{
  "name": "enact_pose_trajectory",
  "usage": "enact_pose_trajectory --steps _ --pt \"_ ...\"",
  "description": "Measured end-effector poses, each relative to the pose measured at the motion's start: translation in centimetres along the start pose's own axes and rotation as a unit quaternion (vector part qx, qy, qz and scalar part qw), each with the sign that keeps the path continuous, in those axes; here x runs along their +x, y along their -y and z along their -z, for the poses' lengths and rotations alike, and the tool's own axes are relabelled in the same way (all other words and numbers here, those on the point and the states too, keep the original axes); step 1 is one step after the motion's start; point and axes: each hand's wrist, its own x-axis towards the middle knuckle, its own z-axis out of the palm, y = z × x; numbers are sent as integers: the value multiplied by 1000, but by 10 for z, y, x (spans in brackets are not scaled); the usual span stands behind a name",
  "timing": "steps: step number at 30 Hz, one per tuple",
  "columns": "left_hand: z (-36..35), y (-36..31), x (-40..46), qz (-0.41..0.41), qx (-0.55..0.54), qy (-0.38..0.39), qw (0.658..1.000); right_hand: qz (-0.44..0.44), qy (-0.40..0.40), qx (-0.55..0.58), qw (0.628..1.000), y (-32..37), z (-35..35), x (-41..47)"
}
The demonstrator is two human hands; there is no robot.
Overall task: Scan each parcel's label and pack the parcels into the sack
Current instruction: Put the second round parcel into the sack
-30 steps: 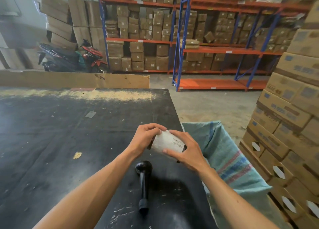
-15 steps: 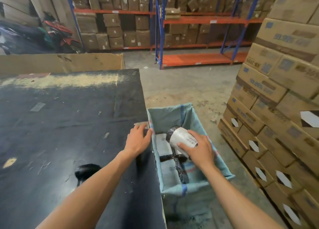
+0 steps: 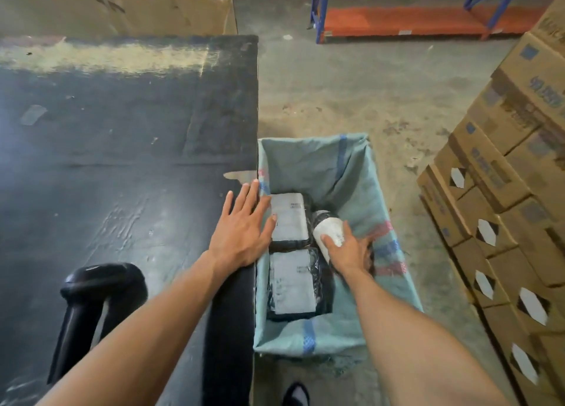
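While the left hand [image 3: 241, 231] rests flat with straight, spread fingers on the right edge of the black table [image 3: 122, 148], the right hand [image 3: 348, 252] reaches down into the open green sack [image 3: 360, 197] that stands against that edge, its fingers curled round a white-wrapped round parcel [image 3: 328, 228]. Two flat parcels [image 3: 289, 219] with pale labels lie in the sack just beside it, along the table side. A black scanner [image 3: 91, 301] lies near the table's near edge.
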Motion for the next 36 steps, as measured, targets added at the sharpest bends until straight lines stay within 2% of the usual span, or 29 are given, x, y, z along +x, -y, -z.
enact_pose_trajectory --steps 5,9,13,23,28,36 --pt "4 -1 -2 -2 9 1 1000 -60 -36 146 987 -12 -35 10" --pt "5 -3 -2 0 6 -1 1000 -79 -31 178 980 -26 -54 14" --pt "7 -4 -2 1 1 -3 1000 -75 -17 170 983 -39 -63 17" --pt "9 -4 -3 -4 20 3 1000 -91 -45 156 982 -62 -64 -6" --pt "10 -5 -3 -1 24 8 1000 -103 -60 90 989 -58 -61 -14" --pt "12 -7 -4 -1 25 13 1000 -102 31 10 994 -77 -72 5"
